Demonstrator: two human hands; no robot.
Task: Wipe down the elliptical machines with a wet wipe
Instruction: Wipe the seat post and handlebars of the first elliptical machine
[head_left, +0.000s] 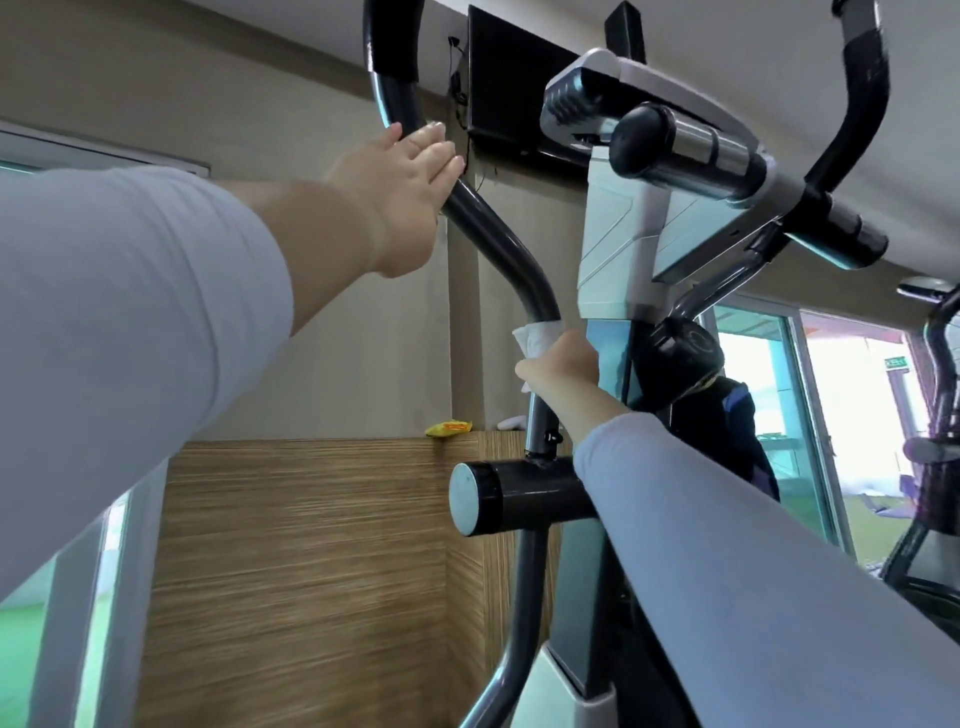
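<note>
The elliptical machine's grey-white console column (618, 244) rises in the centre, with a dark curved left handlebar (498, 244) beside it. My left hand (395, 187) wraps around the upper part of that bar, just under its black grip. Lower down, my right hand (563, 371) presses a white wet wipe (535, 335) around the same bar, above the black pivot cylinder (514, 496). Most of the wipe is hidden by my fingers and the bar.
A wood-panelled half wall (311, 545) stands behind the machine, with a yellow packet (449, 427) on its ledge. A black wall screen (514, 88) hangs above. Glass doors (810, 415) and another machine (930, 457) are at the right. The right handlebar (862, 104) curves overhead.
</note>
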